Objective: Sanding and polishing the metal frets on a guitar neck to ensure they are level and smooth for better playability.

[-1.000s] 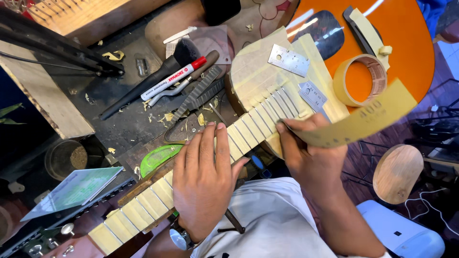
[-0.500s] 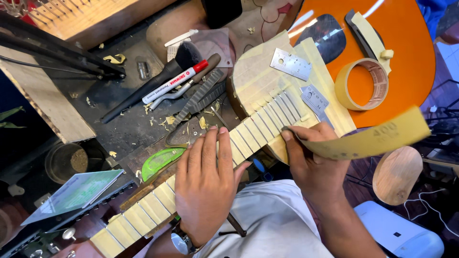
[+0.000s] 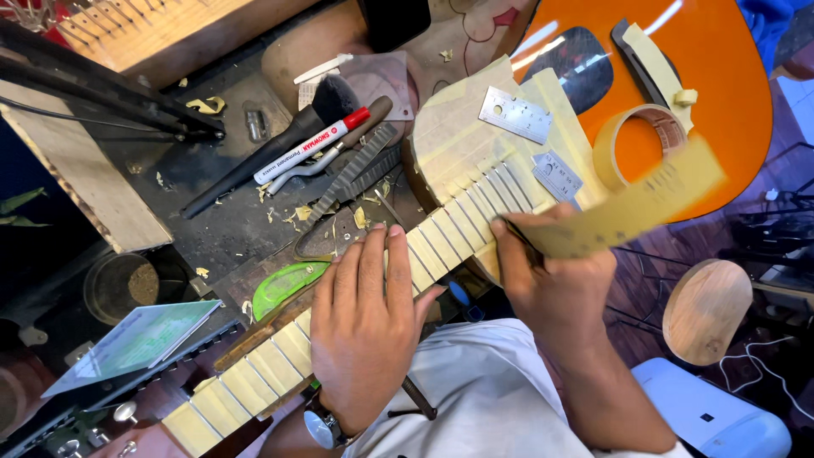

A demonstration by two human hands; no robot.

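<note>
An orange guitar (image 3: 721, 76) lies across my lap and the bench. Its neck (image 3: 254, 377) is covered in strips of pale masking tape between the frets. My left hand (image 3: 365, 326) lies flat on the neck, fingers spread, pressing it down. My right hand (image 3: 551, 280) pinches one end of a long yellowish sandpaper strip (image 3: 632, 208) beside the frets where the neck meets the body. The strip sticks out to the right over the guitar body and looks blurred.
A roll of masking tape (image 3: 636, 144) and two small metal rulers (image 3: 515, 114) rest on the guitar top. On the dark bench lie a black brush (image 3: 271, 153), a red-capped marker (image 3: 314, 148), a file (image 3: 356, 170) and a green tool (image 3: 284, 287). A round wooden stool (image 3: 708, 309) stands at the right.
My right hand has swung the free end of the sandpaper strip upward. My left hand stays pressed on the neck.
</note>
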